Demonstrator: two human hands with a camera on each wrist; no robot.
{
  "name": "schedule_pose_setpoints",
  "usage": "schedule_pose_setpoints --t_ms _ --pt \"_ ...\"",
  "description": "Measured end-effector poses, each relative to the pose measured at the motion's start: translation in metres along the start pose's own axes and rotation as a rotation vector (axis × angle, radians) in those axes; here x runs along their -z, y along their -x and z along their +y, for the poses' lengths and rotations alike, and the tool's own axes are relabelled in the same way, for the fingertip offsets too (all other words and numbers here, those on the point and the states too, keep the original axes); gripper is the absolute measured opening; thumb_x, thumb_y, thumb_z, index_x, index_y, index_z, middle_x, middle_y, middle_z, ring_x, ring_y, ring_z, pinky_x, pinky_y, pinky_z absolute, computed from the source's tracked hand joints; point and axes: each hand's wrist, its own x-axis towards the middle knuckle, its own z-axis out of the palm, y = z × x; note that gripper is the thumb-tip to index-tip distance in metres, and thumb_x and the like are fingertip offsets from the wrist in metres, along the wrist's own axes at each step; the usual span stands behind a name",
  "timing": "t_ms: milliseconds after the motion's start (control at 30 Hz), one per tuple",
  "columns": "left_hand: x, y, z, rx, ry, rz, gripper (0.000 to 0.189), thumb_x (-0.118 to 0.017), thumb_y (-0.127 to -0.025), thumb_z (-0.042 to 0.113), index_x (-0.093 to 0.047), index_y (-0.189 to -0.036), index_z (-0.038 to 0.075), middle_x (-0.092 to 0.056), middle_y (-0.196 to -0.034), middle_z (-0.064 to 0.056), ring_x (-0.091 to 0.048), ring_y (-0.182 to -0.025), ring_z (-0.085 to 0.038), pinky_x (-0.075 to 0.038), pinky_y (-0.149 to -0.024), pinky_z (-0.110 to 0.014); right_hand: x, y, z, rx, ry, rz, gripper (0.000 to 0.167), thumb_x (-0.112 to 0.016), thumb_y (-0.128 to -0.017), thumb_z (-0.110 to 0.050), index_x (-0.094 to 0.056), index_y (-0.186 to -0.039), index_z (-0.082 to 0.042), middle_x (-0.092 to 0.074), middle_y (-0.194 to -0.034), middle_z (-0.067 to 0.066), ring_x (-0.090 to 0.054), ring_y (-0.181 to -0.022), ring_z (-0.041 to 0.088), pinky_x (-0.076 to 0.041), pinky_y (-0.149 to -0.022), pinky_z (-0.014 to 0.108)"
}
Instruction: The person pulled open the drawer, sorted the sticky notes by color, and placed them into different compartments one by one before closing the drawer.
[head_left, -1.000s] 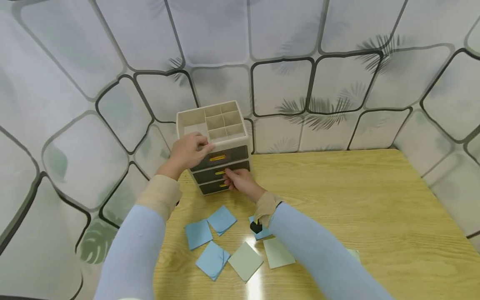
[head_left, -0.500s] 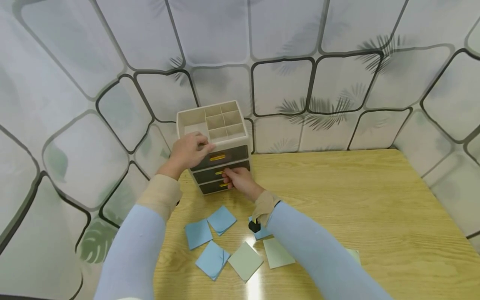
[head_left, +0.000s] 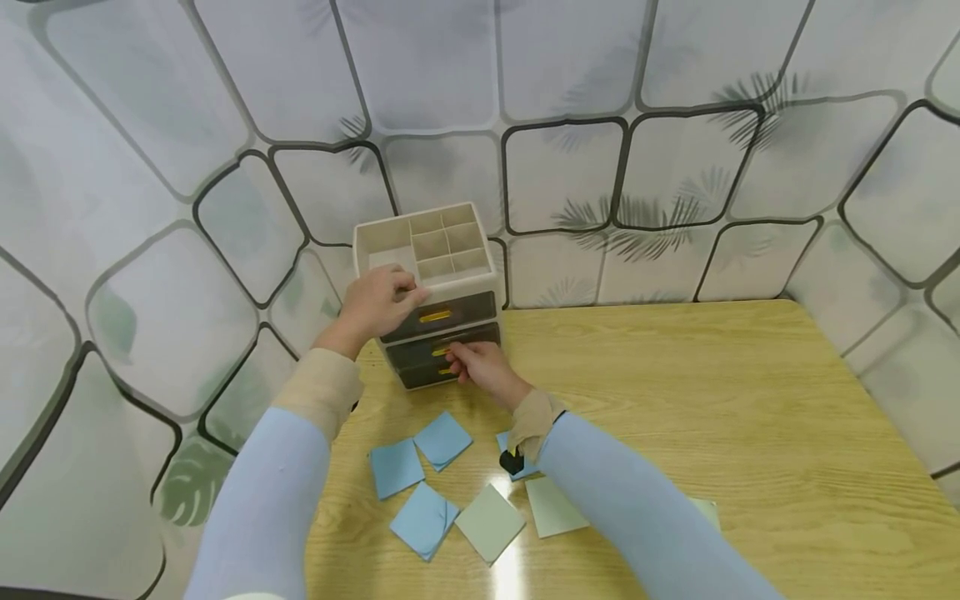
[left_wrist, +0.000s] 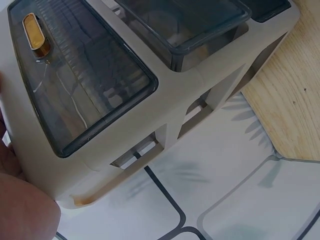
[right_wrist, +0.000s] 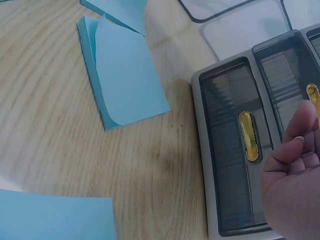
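A small cream drawer organizer with dark see-through drawers and gold handles stands against the wall. My left hand holds its top front edge, fingers over the rim by the large top compartment. With thumb and fingers, my right hand pinches the gold handle of the middle drawer. That drawer juts out a little from the frame, plain in the left wrist view. The top drawer and the bottom drawer sit flush. Fingers hide part of the middle handle.
Several blue sticky-note pads lie on the wooden table before the organizer. Pale green pads lie beside them, some partly under the right forearm. A patterned wall covering closes in the back and sides.
The middle drawer has come slightly out toward me, with the right hand drawn back a little on its handle. The left hand stays in place on the organizer's edge.
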Motion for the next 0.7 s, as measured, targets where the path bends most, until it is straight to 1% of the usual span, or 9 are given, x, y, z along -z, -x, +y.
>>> schedule_pose_setpoints --t_ms 67,100,200,267,300,333,467,633,700 --pt "0.001 0.0 0.0 0.001 0.0 0.001 0.037 -0.062 -0.109 0.037 -0.06 -0.082 0.011 -0.068 -0.107 -0.014 -0.06 -0.087 -0.031 -0.047 -0.073 -0.044 -0.001 0.001 0.001 0.01 0.001 0.004 0.038 -0.054 -0.113 -0.031 -0.075 -0.105 -0.001 -0.064 -0.076 -0.006 -0.057 -0.063 0.006 -0.055 -0.089 0.05" --pt "0.001 0.001 0.0 0.002 -0.001 0.0 0.038 -0.062 -0.109 0.037 -0.06 -0.082 0.011 -0.068 -0.108 -0.013 -0.06 -0.087 -0.03 -0.046 -0.073 -0.044 -0.001 0.002 0.001 0.017 0.003 0.007 0.038 -0.054 -0.113 -0.031 -0.075 -0.105 0.0 -0.064 -0.076 -0.006 -0.057 -0.064 0.007 -0.056 -0.088 0.048" --pt "0.002 0.001 0.0 0.005 -0.004 0.0 0.039 -0.062 -0.109 0.038 -0.058 -0.081 0.011 -0.068 -0.108 -0.013 -0.059 -0.087 -0.03 -0.046 -0.073 -0.043 -0.003 0.004 0.002 0.029 0.003 0.021 0.039 -0.055 -0.113 -0.029 -0.075 -0.109 0.003 -0.064 -0.076 -0.007 -0.058 -0.065 0.008 -0.057 -0.079 0.035" --pt "0.002 0.001 -0.001 0.005 -0.008 0.002 0.039 -0.062 -0.109 0.038 -0.059 -0.08 0.011 -0.068 -0.107 -0.013 -0.06 -0.088 -0.03 -0.046 -0.073 -0.043 -0.004 0.006 0.002 0.031 -0.015 0.03 0.038 -0.055 -0.112 -0.027 -0.075 -0.11 0.005 -0.064 -0.077 -0.007 -0.058 -0.066 0.008 -0.055 -0.073 0.028" --pt "0.001 0.0 -0.001 0.004 -0.01 0.005 0.039 -0.062 -0.109 0.038 -0.059 -0.08 0.011 -0.068 -0.108 -0.013 -0.06 -0.088 -0.031 -0.046 -0.074 -0.044 -0.005 0.007 0.003 0.034 -0.024 0.036 0.038 -0.056 -0.112 -0.026 -0.075 -0.11 0.006 -0.064 -0.076 -0.007 -0.058 -0.066 0.007 -0.054 -0.071 0.024" --pt "0.002 0.001 -0.001 0.005 -0.01 0.005 0.039 -0.062 -0.109 0.039 -0.059 -0.081 0.011 -0.068 -0.108 -0.013 -0.06 -0.089 -0.031 -0.047 -0.074 -0.044 -0.006 0.009 0.003 0.037 -0.032 0.039 0.038 -0.056 -0.112 -0.025 -0.075 -0.11 0.007 -0.064 -0.077 -0.006 -0.058 -0.066 0.007 -0.053 -0.07 0.024" --pt "0.001 0.001 -0.001 0.005 -0.011 0.0 0.039 -0.061 -0.109 0.04 -0.061 -0.083 0.011 -0.069 -0.11 -0.012 -0.062 -0.09 -0.031 -0.048 -0.075 -0.045 -0.006 0.014 0.006 0.048 -0.037 0.052 0.038 -0.056 -0.112 -0.024 -0.075 -0.107 0.009 -0.064 -0.074 -0.007 -0.059 -0.066 0.007 -0.054 -0.07 0.026" --pt "0.0 0.001 -0.001 0.003 -0.009 -0.008 0.038 -0.061 -0.109 0.041 -0.062 -0.085 0.011 -0.069 -0.112 -0.012 -0.063 -0.092 -0.031 -0.05 -0.076 -0.046 -0.006 0.023 0.011 0.042 -0.026 0.069 0.04 -0.057 -0.112 -0.025 -0.074 -0.106 0.01 -0.065 -0.072 -0.008 -0.061 -0.069 0.01 -0.057 -0.078 0.034" --pt "0.0 0.001 -0.001 0.001 -0.011 -0.003 0.038 -0.061 -0.109 0.041 -0.064 -0.086 0.011 -0.069 -0.111 -0.012 -0.063 -0.093 -0.032 -0.05 -0.077 -0.047 -0.007 0.026 0.012 0.043 -0.028 0.073 0.039 -0.057 -0.112 -0.025 -0.075 -0.105 0.01 -0.065 -0.072 -0.008 -0.061 -0.069 0.009 -0.057 -0.077 0.034"
